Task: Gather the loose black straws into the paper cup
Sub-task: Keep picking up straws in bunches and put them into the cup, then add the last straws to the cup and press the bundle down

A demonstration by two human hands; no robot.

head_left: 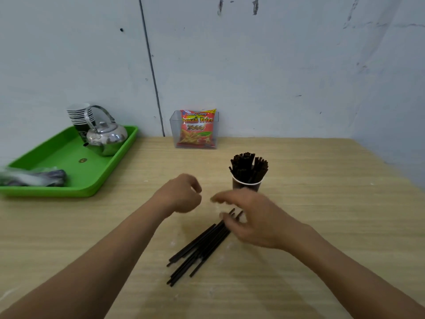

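Note:
A dark paper cup (239, 184) with a white rim stands upright on the wooden table (322, 203), packed with several black straws (248, 166). A loose bundle of black straws (200, 249) lies diagonally on the table in front of it. My right hand (253, 219), blurred by motion, hovers over the bundle's upper end with fingers spread and relaxed, partly hiding the cup's base. My left hand (181, 195) floats left of the cup, fingers loosely curled and holding nothing.
A green tray (69, 155) at the far left carries a steel kettle (105, 137), a stack of cups (80, 116) and a plastic-wrapped bundle (34, 177). A clear box with a red snack bag (196, 130) stands against the wall.

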